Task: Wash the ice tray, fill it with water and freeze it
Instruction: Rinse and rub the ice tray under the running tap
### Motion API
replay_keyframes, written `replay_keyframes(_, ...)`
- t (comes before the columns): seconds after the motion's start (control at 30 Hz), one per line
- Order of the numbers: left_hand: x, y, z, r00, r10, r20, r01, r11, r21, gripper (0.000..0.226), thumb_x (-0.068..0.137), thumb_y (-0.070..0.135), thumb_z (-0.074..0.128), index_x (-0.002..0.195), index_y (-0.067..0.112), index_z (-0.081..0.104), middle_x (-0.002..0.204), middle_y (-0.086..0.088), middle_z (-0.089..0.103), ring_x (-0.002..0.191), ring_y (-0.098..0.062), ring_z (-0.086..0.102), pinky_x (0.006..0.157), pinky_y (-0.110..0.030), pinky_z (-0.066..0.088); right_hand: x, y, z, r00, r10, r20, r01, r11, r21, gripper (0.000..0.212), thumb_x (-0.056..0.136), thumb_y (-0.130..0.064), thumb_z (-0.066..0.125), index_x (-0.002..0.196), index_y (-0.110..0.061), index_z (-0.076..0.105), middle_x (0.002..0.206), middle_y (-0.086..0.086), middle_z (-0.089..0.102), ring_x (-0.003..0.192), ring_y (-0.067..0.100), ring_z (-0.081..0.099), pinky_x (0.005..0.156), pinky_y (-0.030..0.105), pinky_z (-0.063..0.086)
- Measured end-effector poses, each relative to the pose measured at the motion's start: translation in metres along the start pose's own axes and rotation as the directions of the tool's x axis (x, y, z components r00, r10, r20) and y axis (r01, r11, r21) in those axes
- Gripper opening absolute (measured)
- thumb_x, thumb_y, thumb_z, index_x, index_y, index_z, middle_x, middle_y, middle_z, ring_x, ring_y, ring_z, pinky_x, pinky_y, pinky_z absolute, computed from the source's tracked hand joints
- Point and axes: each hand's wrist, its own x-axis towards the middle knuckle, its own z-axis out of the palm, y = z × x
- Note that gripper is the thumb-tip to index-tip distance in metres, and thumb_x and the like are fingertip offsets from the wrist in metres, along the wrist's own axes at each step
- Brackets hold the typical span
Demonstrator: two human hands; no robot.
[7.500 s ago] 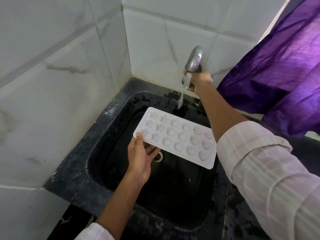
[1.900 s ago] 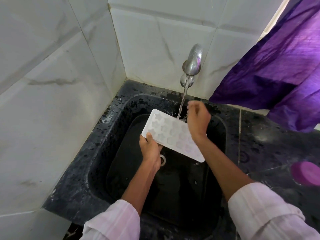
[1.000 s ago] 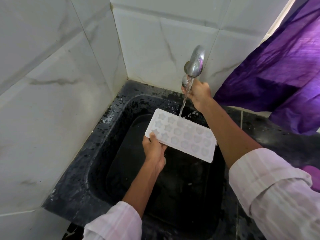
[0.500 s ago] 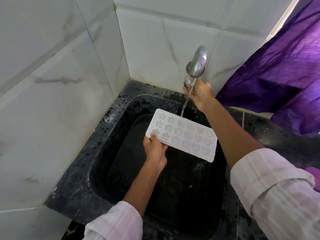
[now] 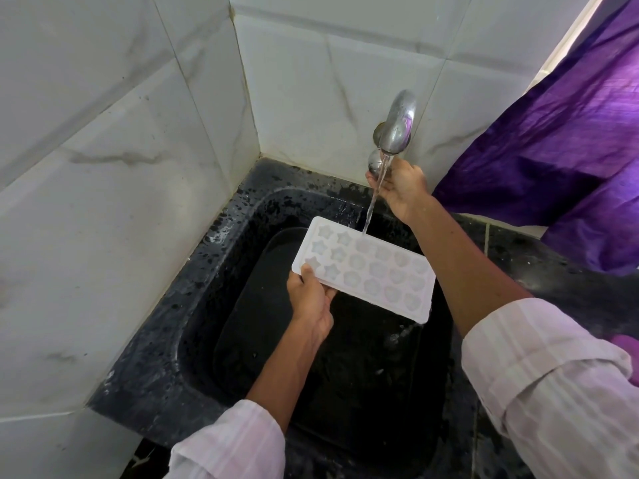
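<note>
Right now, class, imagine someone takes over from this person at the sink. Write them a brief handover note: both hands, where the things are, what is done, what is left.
Left hand grips the ice tray by its near left corner, above the black sink.
Right hand is curled on the tap knob below the tap.
The water stream runs onto the tray's far edge.
Done: tray is under running water and its cups look wet.
Left: finish filling, shut the tap, carry the tray to the freezer.
</note>
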Motion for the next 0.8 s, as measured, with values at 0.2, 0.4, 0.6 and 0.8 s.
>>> replay_keyframes(0.2, 0.0013, -0.0002, 0.0001, 1.000, -0.006, 0.000, 0.006, 1.000, -0.029, 0.025, 0.109, 0.021, 0.034, 0.123, 0.016, 0.054, 0.115, -0.006, 0.068, 0.099, -0.019, 0.070, 0.064, -0.029, 0.062, 0.0026, 0.0008, -0.0018, 1.000, 0.018, 0.024, -0.018, 0.999, 0.027, 0.044, 0.093, -0.015, 0.068, 0.127, 0.005, 0.050, 0.109, 0.019, 0.066, 0.096, 0.027, 0.069, 0.082, 0.034, 0.061)
replay_keyframes(0.4, 0.0022, -0.0016, 0.0019, 1.000, -0.003, -0.005, 0.002, 1.000, -0.020, 0.023, 0.109, 0.021, 0.035, 0.118, 0.019, 0.056, 0.112, -0.005, 0.068, 0.098, -0.019, 0.070, 0.067, -0.031, 0.063, 0.0048, 0.0013, -0.0033, 0.998, 0.031, 0.057, -0.035, 0.997, 0.066, 0.034, 0.094, -0.012, 0.066, 0.122, 0.003, 0.054, 0.092, 0.014, 0.064, 0.091, 0.025, 0.066, 0.077, 0.033, 0.062)
replay_keyframes(0.6, 0.0032, -0.0020, 0.0015, 1.000, -0.001, -0.002, 0.001, 1.000, -0.023, 0.024, 0.109, 0.021, 0.034, 0.117, 0.018, 0.056, 0.113, -0.007, 0.068, 0.098, -0.020, 0.071, 0.063, -0.029, 0.062, 0.0064, 0.0011, -0.0035, 0.997, 0.037, 0.070, -0.043, 0.996, 0.081, 0.019, 0.095, -0.010, 0.065, 0.109, 0.001, 0.058, 0.095, 0.018, 0.058, 0.092, 0.028, 0.058, 0.064, 0.028, 0.060)
replay_keyframes(0.8, 0.0045, -0.0014, 0.0017, 1.000, 0.001, 0.000, -0.001, 0.999, -0.033, 0.023, 0.109, 0.021, 0.035, 0.110, 0.021, 0.058, 0.112, -0.006, 0.069, 0.096, -0.019, 0.071, 0.062, -0.028, 0.061, -0.0011, 0.0010, -0.0040, 0.997, 0.013, 0.073, -0.018, 0.998, 0.068, 0.019, 0.096, -0.012, 0.064, 0.107, 0.002, 0.058, 0.094, 0.016, 0.061, 0.092, 0.025, 0.063, 0.071, 0.029, 0.061)
